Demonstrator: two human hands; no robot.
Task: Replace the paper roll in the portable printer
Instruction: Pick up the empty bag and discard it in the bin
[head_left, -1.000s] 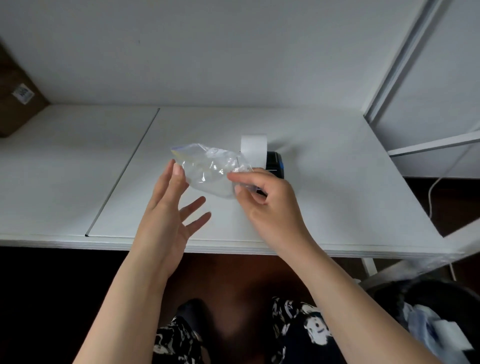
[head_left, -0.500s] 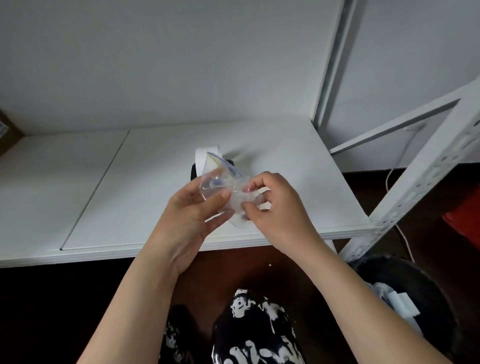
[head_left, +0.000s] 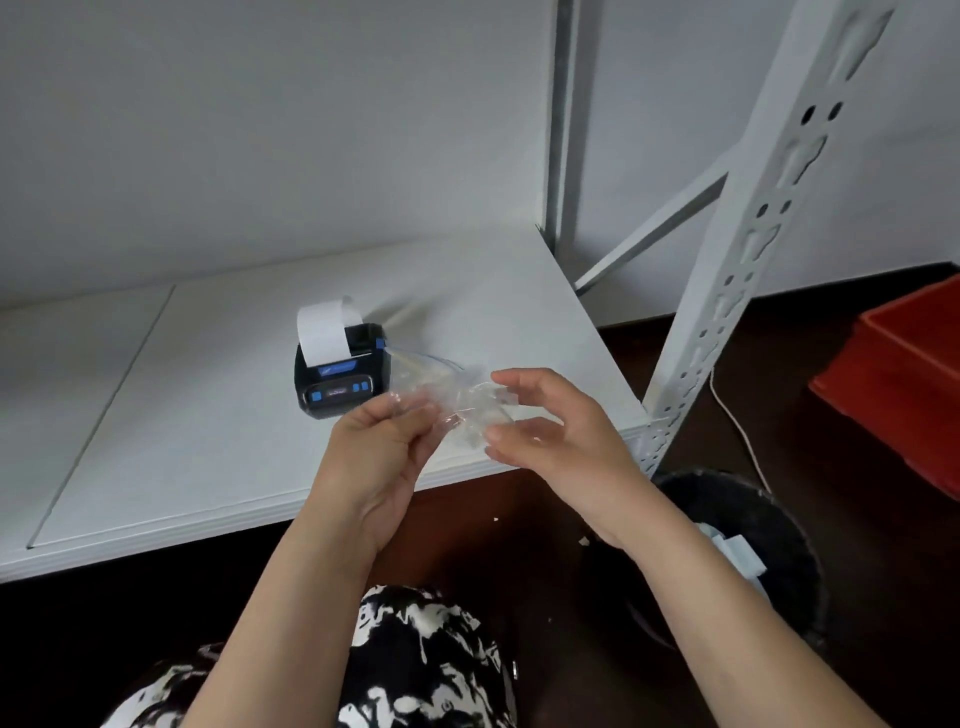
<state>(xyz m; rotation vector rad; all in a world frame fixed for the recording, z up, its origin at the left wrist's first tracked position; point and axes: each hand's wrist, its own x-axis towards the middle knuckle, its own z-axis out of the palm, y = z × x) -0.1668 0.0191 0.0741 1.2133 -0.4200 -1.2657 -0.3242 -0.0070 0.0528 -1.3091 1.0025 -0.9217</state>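
Note:
A small black portable printer (head_left: 340, 382) with blue buttons sits on the white shelf (head_left: 218, 405). A strip of white paper (head_left: 324, 330) curls up out of its slot. In front and to the right of it, both hands hold a crumpled clear plastic bag (head_left: 457, 402) above the shelf's front edge. My left hand (head_left: 387, 447) pinches the bag's left part. My right hand (head_left: 550, 431) grips its right part with thumb and fingers.
A white perforated rack post (head_left: 748, 234) rises at the shelf's right corner. Below it stands a black waste bin (head_left: 763, 551) with white scraps inside. A red crate (head_left: 904, 379) lies at the far right. A thin cable (head_left: 737, 421) hangs by the post.
The view has swung right, so the printer now sits left of the hands. Both hands still hold the clear bag, now pulled flatter and lower, near the shelf's right front corner.

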